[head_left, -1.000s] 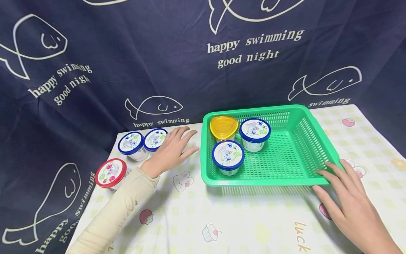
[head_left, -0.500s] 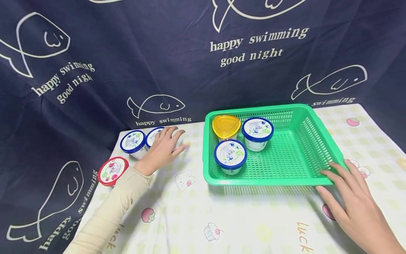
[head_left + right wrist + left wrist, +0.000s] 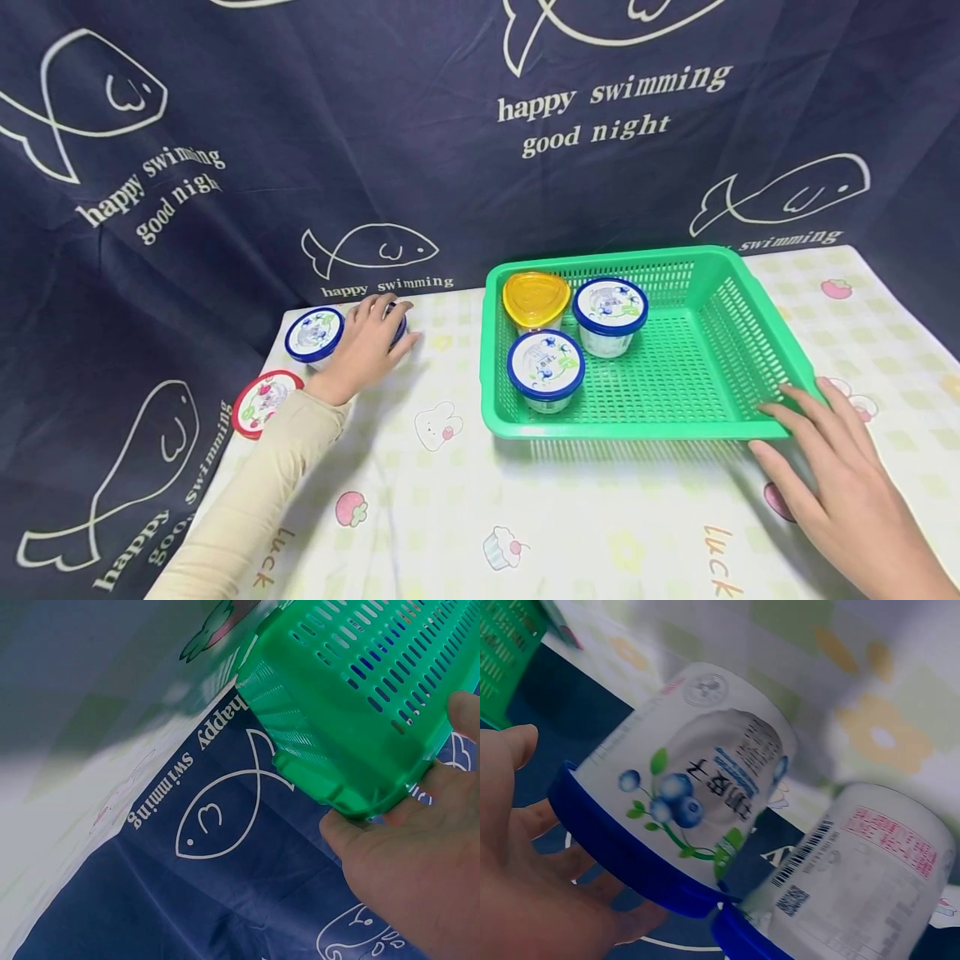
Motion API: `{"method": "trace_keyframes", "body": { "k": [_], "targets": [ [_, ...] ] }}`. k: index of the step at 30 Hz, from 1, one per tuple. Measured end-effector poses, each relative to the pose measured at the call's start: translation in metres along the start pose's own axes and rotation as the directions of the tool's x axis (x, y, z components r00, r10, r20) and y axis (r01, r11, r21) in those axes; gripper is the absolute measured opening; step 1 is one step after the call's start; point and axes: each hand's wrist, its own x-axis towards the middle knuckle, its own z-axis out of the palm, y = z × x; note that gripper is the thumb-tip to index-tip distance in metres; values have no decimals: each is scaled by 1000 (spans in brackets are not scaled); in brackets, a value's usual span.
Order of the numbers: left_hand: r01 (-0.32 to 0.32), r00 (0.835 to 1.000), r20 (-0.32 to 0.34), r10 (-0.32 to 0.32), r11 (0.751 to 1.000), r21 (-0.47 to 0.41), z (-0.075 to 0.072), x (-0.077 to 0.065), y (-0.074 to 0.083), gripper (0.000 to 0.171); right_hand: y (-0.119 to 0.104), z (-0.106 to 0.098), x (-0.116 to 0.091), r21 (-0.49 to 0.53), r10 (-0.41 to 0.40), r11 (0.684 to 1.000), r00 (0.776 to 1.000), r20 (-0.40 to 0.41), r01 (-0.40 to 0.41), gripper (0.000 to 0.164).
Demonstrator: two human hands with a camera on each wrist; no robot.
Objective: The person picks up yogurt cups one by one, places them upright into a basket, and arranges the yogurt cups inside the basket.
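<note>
My left hand [image 3: 358, 346] is over a blue-lidded plastic cup [image 3: 697, 780] at the back left of the table. Its fingers spread behind the blue lid, while the thumb stands apart from it in the left wrist view. In the head view the hand hides most of this cup. A second blue-lidded cup [image 3: 315, 333] touches it on the left, and a red-lidded cup [image 3: 266, 404] stands nearer, partly behind the sleeve. My right hand [image 3: 840, 475] holds the front right corner of a green basket [image 3: 637, 430], fingers over the rim and thumb outside.
Inside the basket's left part stand a yellow-lidded cup [image 3: 536, 300] and two blue-lidded cups, one behind [image 3: 611, 307] and one in front [image 3: 546, 365]. A dark blue curtain [image 3: 420, 150] hangs behind the patterned tablecloth [image 3: 427, 517].
My left hand has moved left, from beside the blue-lidded cup to over it. The right hand stays at the basket's corner. The whole head view has shifted slightly.
</note>
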Motion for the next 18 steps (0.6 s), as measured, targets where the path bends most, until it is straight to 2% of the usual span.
{"method": "trace_keyframes", "body": {
  "k": [9,18],
  "targets": [
    [60,996,70,-59,998,-17,-2,1,-8,53,0,0,0,0,-14,1000,1000,-8,14,41],
    [38,997,63,-36,999,-37,-5,1,-13,55,0,-1,1,-10,-5,1000,1000,2,5,42]
  ]
}}
